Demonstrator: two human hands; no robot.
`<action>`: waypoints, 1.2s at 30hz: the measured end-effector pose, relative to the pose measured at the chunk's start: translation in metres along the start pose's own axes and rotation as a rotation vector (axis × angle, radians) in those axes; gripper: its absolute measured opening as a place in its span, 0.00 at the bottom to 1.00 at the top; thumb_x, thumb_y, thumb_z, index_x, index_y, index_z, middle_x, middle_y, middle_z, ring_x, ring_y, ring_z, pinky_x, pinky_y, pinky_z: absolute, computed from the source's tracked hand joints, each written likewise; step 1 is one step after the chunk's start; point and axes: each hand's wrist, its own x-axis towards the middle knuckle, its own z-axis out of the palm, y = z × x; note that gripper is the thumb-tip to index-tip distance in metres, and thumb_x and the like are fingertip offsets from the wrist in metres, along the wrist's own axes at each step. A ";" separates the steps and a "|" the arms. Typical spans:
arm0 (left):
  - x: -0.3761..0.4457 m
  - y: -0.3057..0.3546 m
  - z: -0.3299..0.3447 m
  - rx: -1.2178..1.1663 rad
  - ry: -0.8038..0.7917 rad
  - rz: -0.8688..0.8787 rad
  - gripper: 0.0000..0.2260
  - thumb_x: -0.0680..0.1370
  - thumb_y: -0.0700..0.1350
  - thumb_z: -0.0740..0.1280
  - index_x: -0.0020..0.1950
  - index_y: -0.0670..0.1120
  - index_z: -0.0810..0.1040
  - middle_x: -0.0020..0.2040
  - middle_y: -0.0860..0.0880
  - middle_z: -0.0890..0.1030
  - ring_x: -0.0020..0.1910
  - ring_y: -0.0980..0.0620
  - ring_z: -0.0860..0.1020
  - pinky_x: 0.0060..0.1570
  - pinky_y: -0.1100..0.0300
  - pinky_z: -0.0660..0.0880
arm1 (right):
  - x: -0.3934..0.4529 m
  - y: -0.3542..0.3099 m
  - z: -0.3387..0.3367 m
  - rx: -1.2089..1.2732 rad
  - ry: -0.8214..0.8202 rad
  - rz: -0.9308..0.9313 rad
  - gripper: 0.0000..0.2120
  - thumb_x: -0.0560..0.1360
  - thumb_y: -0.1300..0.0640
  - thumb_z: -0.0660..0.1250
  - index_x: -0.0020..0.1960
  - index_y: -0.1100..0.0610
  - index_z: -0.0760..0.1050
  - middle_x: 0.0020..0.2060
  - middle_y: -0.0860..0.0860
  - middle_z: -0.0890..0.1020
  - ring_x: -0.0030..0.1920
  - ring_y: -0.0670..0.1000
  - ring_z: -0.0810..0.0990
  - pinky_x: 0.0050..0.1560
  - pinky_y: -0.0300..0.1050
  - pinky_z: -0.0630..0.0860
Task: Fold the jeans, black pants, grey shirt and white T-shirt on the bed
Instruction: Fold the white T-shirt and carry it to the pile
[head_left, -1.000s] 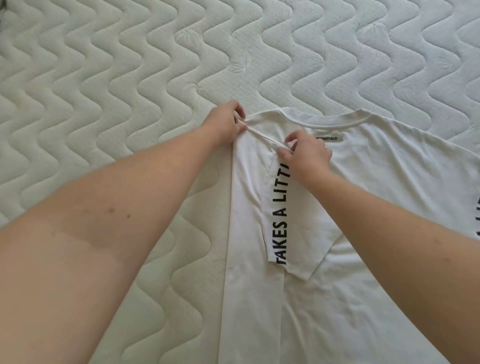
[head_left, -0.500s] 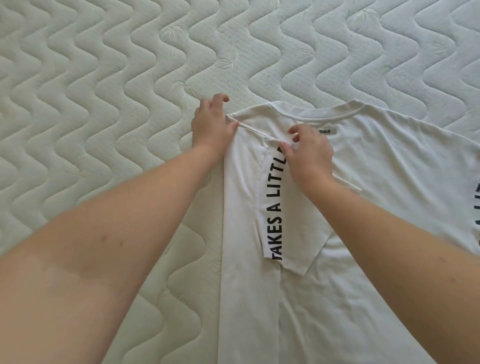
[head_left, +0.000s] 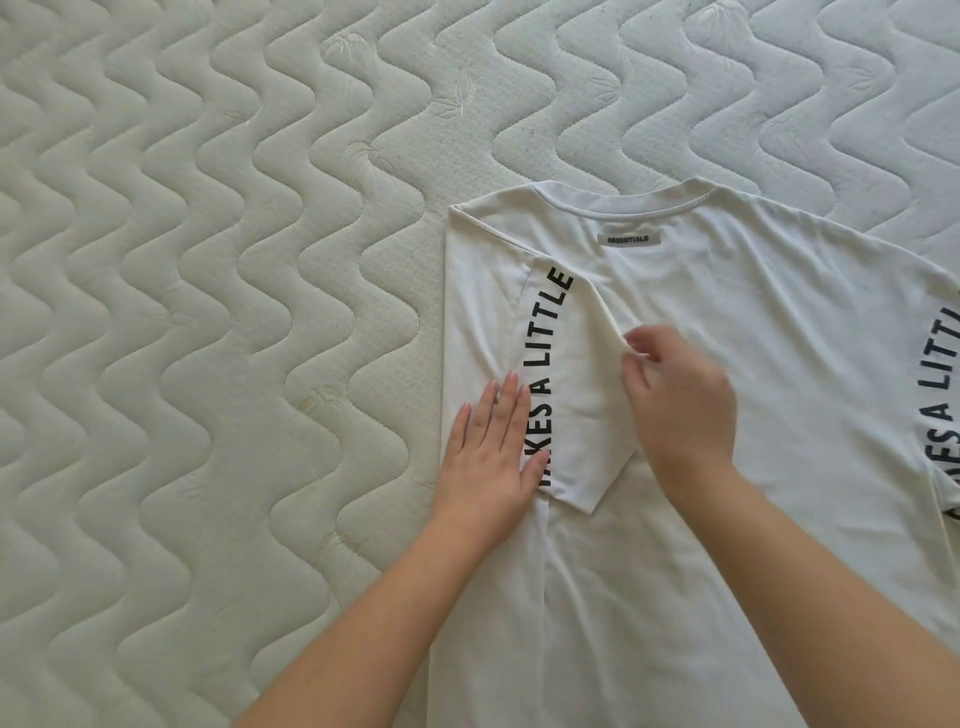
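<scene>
The bed (head_left: 208, 364) presents a quilted, wave-stitched mattress surface that fills the left half of the view and runs across the top; this area is bare fabric.

The white T-shirt (head_left: 753, 415) lies flat on the right half of the bed, collar toward the top, with a small label (head_left: 628, 239) just below the collar. Its left side is folded inward, giving a straight vertical left edge. The left sleeve (head_left: 576, 405) lies on top of the body panel, with black lettering running along its length. A second line of lettering shows at the right edge of the view, where the shirt runs out of frame.

The left hand (head_left: 491, 457) rests palm down on the folded left margin, fingers straight and together, pointing toward the collar, with the thumb over the lower letters. It holds nothing.

The right hand (head_left: 680, 410) sits just beside the sleeve's right edge, knuckles up. Its fingers (head_left: 641, 345) are curled and pinch a raised ridge of the sleeve fabric. Both forearms enter from the bottom edge.
</scene>
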 end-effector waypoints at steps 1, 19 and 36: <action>0.003 0.000 0.000 -0.034 -0.013 0.016 0.30 0.80 0.59 0.43 0.78 0.49 0.39 0.78 0.54 0.36 0.77 0.53 0.35 0.75 0.54 0.36 | -0.007 -0.007 0.002 0.008 0.001 -0.055 0.09 0.74 0.62 0.69 0.54 0.56 0.81 0.43 0.54 0.85 0.44 0.59 0.82 0.44 0.50 0.75; 0.040 -0.019 0.001 0.101 0.054 0.045 0.30 0.82 0.60 0.45 0.76 0.51 0.32 0.76 0.54 0.32 0.75 0.55 0.32 0.72 0.55 0.29 | -0.039 0.043 0.032 -0.356 -0.061 -0.435 0.24 0.74 0.53 0.71 0.66 0.64 0.75 0.66 0.60 0.76 0.65 0.62 0.75 0.65 0.58 0.70; 0.070 -0.003 -0.055 -1.140 -0.054 -0.490 0.21 0.79 0.62 0.59 0.52 0.46 0.79 0.46 0.50 0.83 0.42 0.54 0.80 0.47 0.58 0.76 | -0.056 -0.013 0.040 -0.022 -0.125 -0.510 0.13 0.80 0.54 0.64 0.57 0.60 0.82 0.56 0.53 0.84 0.56 0.56 0.82 0.54 0.53 0.78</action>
